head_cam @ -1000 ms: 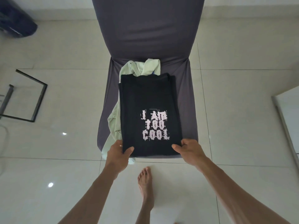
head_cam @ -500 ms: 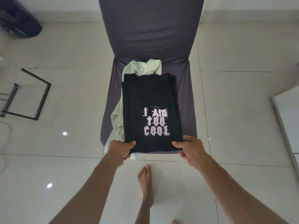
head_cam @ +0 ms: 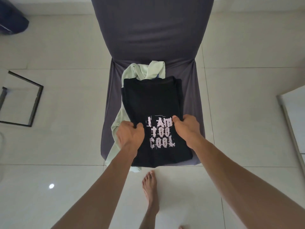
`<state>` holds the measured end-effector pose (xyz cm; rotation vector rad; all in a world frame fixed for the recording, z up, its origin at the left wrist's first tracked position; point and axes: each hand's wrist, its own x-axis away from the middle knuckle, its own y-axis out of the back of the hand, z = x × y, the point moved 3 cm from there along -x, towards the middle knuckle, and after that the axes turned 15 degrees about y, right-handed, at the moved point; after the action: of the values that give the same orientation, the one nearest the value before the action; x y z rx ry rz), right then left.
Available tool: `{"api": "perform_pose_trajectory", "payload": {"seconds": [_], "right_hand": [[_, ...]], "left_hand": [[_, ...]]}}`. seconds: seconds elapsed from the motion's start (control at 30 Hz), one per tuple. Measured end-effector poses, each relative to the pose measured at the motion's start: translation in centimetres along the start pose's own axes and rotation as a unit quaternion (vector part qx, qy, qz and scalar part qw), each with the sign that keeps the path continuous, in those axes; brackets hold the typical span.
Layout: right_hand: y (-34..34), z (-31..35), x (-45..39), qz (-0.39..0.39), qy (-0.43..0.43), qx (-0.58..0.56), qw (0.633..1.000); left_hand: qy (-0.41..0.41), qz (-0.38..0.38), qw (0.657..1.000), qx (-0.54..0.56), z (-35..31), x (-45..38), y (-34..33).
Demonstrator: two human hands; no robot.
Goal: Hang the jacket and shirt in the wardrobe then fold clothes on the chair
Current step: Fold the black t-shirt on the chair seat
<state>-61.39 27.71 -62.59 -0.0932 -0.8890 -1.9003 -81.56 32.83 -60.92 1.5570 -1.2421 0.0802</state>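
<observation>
A black T-shirt (head_cam: 151,100) with pale "I AM TOO COOL" lettering lies folded into a long strip on the seat of a grey-covered chair (head_cam: 148,38). Under it lies a crumpled pale green garment (head_cam: 142,71), showing behind the collar and along the left edge. My left hand (head_cam: 130,134) grips the shirt's left edge at mid-length, thumb on top. My right hand (head_cam: 186,128) grips the right edge beside the lettering, thumb on top. Fingers of both hands are tucked under the fabric.
The chair stands on a pale tiled floor. A black metal frame (head_cam: 35,103) lies on the floor to the left, a dark bag (head_cam: 11,20) at the far left corner, a white furniture edge (head_cam: 290,123) on the right. My bare foot (head_cam: 150,190) is below the seat's front.
Both hands left the shirt's bottom corners and moved up its sides to mid-length, where they now grip the edges by the lettering.
</observation>
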Motion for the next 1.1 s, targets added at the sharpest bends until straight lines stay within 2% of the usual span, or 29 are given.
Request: {"api": "perform_pose_trajectory", "payload": {"seconds": [0.1, 0.17, 0.27, 0.37, 0.47, 0.6, 0.83, 1.1], "right_hand": [[-0.7, 1.2, -1.1, 0.001, 0.035, 0.09, 0.995], [-0.8, 1.5, -1.8, -0.01, 0.049, 0.122, 0.991], [-1.3, 1.6, -2.4, -0.036, 0.075, 0.104, 0.991], [-1.5, 1.9, -2.3, -0.05, 0.119, 0.063, 0.99], [-0.8, 3.3, -1.4, -0.074, 0.156, 0.039, 0.984], [0.9, 5.4, 0.8, -0.079, 0.2, 0.03, 0.976], [11.2, 6.9, 6.3, -0.128, 0.158, 0.012, 0.979], [29.7, 0.8, 19.6, -0.27, 0.084, -0.022, 0.959]], "left_hand": [[0.015, -0.026, 0.998, -0.052, -1.2, -1.5, -0.3], [-0.018, -0.054, 0.995, -0.085, -2.1, -2.3, -0.4], [-0.082, -0.069, 0.987, -0.116, -3.3, -2.1, -0.5], [-0.1, -0.053, 0.99, -0.079, -3.5, -1.4, -0.6], [-0.154, -0.038, 0.987, -0.032, -4.2, -0.1, -0.3], [-0.202, -0.018, 0.979, -0.036, -6.2, 3.3, 0.6], [-0.298, 0.042, 0.953, -0.025, -10.6, 13.5, 1.4], [-0.406, 0.155, 0.898, -0.071, -11.1, 35.0, -2.6]]}}
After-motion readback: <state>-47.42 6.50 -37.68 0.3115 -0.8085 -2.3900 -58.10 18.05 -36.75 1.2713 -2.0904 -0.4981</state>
